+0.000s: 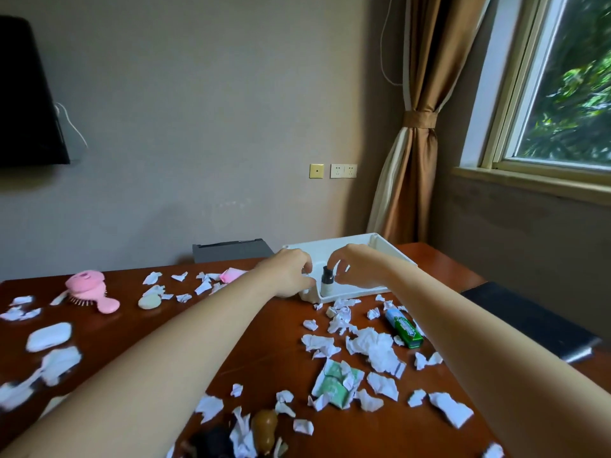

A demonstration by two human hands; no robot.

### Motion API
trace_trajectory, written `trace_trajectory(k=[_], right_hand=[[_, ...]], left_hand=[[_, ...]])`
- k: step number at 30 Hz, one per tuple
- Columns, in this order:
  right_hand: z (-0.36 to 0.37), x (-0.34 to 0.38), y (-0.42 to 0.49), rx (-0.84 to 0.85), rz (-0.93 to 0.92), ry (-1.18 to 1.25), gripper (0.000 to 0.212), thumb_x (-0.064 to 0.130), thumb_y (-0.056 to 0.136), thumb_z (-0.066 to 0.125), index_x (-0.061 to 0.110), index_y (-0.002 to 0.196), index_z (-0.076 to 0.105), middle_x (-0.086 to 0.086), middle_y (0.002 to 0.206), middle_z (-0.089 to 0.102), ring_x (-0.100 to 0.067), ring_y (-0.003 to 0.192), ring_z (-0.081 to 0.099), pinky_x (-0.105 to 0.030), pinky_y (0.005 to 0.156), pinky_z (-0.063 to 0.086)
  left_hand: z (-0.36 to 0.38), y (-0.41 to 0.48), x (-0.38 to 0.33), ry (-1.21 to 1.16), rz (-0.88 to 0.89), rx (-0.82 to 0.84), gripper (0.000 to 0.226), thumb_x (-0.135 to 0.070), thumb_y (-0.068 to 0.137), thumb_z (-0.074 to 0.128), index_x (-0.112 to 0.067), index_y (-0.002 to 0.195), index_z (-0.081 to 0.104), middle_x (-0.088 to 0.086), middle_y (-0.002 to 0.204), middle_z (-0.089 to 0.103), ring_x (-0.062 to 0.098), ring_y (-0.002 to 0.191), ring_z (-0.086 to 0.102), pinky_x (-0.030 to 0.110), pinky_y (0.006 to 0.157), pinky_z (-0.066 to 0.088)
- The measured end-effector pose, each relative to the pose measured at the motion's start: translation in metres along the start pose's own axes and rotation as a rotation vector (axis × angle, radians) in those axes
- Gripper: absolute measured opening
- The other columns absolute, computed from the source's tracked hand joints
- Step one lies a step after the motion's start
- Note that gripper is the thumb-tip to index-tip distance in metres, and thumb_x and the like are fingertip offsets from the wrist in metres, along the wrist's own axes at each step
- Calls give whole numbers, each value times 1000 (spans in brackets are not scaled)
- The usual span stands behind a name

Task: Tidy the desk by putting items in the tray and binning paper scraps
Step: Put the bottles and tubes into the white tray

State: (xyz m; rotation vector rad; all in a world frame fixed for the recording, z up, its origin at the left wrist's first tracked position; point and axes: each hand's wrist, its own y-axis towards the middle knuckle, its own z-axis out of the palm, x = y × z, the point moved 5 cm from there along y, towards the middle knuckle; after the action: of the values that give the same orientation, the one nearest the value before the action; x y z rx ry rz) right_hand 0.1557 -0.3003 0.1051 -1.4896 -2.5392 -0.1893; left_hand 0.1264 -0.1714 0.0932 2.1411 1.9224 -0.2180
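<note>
Both my arms stretch across the desk (281, 352) to the white tray (390, 251) at its far edge. My left hand (291, 272) is at the tray's near-left corner, with fingers curled over the wall and thumb on the outside, gripping it. My right hand (353, 269) reaches in from the other side, its fingers and thumb curled round the black cap of the small bottle (327, 284). The bottle stands upright inside the tray, right in that near-left corner. Torn paper scraps (380, 352) lie all over the desk, thickest just in front of the tray. A green gum pack (405, 328) lies among them to my right. A pink hairbrush (89, 289) and a white earbud case (48, 337) sit well off to my left.
</note>
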Motion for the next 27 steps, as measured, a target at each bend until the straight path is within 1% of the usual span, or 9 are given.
trace_trajectory(k=[6, 8, 10, 12, 14, 15, 18, 22, 27], right_hand=[[38, 12, -38, 83, -1, -42, 33, 16, 91, 55, 19, 124, 59, -7, 124, 60, -25, 108, 58, -33, 95, 50], [56, 15, -50, 138, -6, -58, 30, 13, 91, 52, 14, 118, 64, -9, 120, 63, -25, 104, 60, -32, 91, 52], [73, 19, -64, 165, -17, -59, 30, 8, 91, 48, 12, 115, 65, -10, 117, 65, -23, 95, 60, -27, 78, 50], [90, 21, -79, 175, -29, -53, 32, 5, 90, 46, 11, 115, 65, -10, 116, 65, -22, 90, 58, -25, 71, 44], [104, 21, -92, 160, -34, -48, 33, 4, 91, 47, 11, 118, 64, -11, 117, 64, -25, 102, 60, -30, 79, 49], [111, 20, -96, 148, -32, -51, 33, 6, 91, 49, 13, 120, 62, -10, 120, 62, -26, 109, 58, -34, 86, 50], [126, 18, -111, 105, 0, -121, 41, 15, 91, 51, 20, 132, 50, -6, 132, 49, -27, 125, 44, -39, 94, 48], [137, 25, -120, 27, 39, -95, 47, 13, 92, 46, 19, 139, 40, -6, 140, 43, -28, 129, 37, -37, 98, 42], [138, 27, -119, 7, 44, 50, 53, 5, 90, 49, 18, 141, 41, -4, 142, 43, -27, 127, 46, -34, 100, 45]], left_hand=[[27, -52, 2, -23, -22, 215, 22, -28, 94, 55, -15, 110, 60, 2, 112, 62, 14, 95, 58, 18, 79, 46], [42, -74, -5, 24, -14, 293, 10, -21, 97, 49, -17, 89, 51, -6, 82, 52, 1, 70, 46, 1, 57, 39], [58, -87, 9, -9, -54, 353, 8, -15, 97, 50, -12, 91, 45, -7, 71, 40, -1, 60, 36, -1, 48, 37], [72, -85, 34, 95, 9, 293, 14, -29, 89, 63, -21, 98, 55, -6, 77, 54, 2, 65, 42, 3, 55, 44], [87, -88, 62, 131, 32, 336, 34, -54, 72, 71, -46, 103, 58, -8, 96, 66, 11, 75, 48, 36, 73, 56], [87, -100, 65, 92, 8, 354, 30, -53, 73, 71, -44, 100, 60, -8, 98, 65, 13, 78, 52, 42, 78, 55], [69, -158, 40, -26, 6, 377, 28, -45, 80, 67, -25, 98, 60, -10, 95, 60, 8, 89, 58, 27, 84, 50], [89, -192, 56, 3, -1, 412, 42, -70, 70, 60, -42, 100, 52, -11, 106, 59, 13, 99, 58, 37, 88, 51], [84, -190, 55, -16, 56, 271, 25, -36, 86, 60, -25, 107, 51, -9, 108, 55, 16, 103, 54, 34, 87, 47]])
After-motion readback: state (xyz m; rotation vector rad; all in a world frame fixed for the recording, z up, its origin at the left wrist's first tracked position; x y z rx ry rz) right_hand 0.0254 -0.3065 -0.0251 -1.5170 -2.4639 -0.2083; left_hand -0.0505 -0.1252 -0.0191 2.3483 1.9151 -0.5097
